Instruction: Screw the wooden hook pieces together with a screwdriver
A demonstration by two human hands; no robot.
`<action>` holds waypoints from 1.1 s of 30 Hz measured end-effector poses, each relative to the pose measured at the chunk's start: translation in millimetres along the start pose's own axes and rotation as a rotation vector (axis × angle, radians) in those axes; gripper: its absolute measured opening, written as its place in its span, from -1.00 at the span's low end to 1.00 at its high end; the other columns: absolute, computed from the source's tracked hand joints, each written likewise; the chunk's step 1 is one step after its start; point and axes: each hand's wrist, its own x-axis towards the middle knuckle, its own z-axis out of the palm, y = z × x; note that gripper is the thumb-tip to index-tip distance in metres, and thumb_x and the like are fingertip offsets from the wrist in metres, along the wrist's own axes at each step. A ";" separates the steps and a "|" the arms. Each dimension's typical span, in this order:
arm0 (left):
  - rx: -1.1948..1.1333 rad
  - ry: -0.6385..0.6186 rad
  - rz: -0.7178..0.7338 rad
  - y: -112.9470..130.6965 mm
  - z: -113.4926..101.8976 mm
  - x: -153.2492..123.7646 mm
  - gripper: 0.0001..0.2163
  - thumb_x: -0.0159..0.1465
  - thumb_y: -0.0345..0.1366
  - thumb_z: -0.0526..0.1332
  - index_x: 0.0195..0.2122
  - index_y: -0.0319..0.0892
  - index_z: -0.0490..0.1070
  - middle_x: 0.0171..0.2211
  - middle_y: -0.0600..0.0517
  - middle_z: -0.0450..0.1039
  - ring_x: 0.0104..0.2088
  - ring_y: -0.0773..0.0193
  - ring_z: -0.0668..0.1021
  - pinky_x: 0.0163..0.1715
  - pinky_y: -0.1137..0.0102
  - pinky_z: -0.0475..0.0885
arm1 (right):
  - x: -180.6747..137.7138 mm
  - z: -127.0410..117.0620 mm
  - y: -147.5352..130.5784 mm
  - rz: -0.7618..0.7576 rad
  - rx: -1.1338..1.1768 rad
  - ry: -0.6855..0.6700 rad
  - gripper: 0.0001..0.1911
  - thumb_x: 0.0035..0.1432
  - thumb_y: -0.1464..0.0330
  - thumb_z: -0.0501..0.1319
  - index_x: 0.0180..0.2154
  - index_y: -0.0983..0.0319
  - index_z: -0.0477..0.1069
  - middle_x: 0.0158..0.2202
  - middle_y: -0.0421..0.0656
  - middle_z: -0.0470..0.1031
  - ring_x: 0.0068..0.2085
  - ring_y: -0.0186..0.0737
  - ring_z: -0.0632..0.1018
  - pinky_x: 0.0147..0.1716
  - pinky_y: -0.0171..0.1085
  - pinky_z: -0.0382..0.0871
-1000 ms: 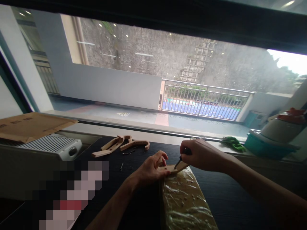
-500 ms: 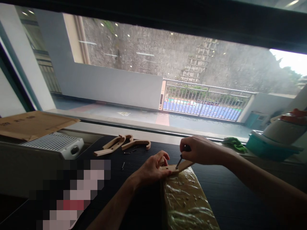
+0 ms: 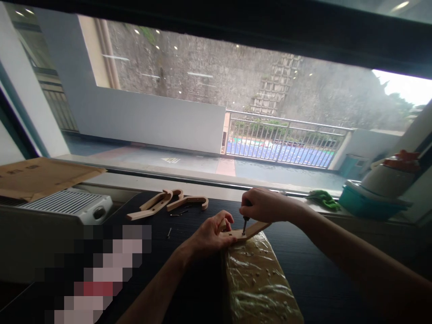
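The left grip (image 3: 214,232) is holding the hook (image 3: 255,230) at the far end of the block (image 3: 259,279); the right grip (image 3: 265,204) is clasping the driver (image 3: 245,224), tip meeting the hook. Other hooks (image 3: 189,203) are lying nearby.

Left hand (image 3: 213,231) low with bent fingers (image 3: 227,215), right hand (image 3: 262,204) higher, apparently in a fist-like grip.
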 end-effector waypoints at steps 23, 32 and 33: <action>-0.002 -0.015 0.008 1.9 0.5 -0.1 -0.69 0.08 -0.27 0.29 -0.19 -0.16 0.24 -0.35 0.11 0.28 -0.37 0.33 0.38 -0.36 0.44 0.31 | -3.9 -12.5 3.6 0.022 0.036 -0.085 -0.68 0.13 0.15 0.13 -0.26 0.25 0.47 -0.43 -0.17 0.51 -0.49 -0.35 0.43 -0.56 -0.35 0.18; 0.007 -0.013 0.004 1.3 0.4 -0.4 -0.69 0.09 -0.26 0.30 -0.19 -0.17 0.25 -0.34 0.11 0.28 -0.35 0.33 0.37 -0.35 0.44 0.31 | -7.7 -22.4 7.0 -0.060 -0.032 -0.140 -0.81 0.06 0.28 0.19 -0.30 0.19 0.50 -0.40 -0.23 0.50 -0.44 -0.35 0.42 -0.51 -0.36 0.19; 0.010 -0.013 0.003 0.9 0.3 -0.4 -0.69 0.09 -0.26 0.30 -0.18 -0.17 0.25 -0.34 0.11 0.28 -0.35 0.33 0.37 -0.35 0.44 0.31 | -7.1 -20.6 7.8 -0.060 -0.026 -0.140 -0.82 0.06 0.28 0.18 -0.31 0.19 0.50 -0.41 -0.22 0.50 -0.44 -0.35 0.41 -0.52 -0.36 0.18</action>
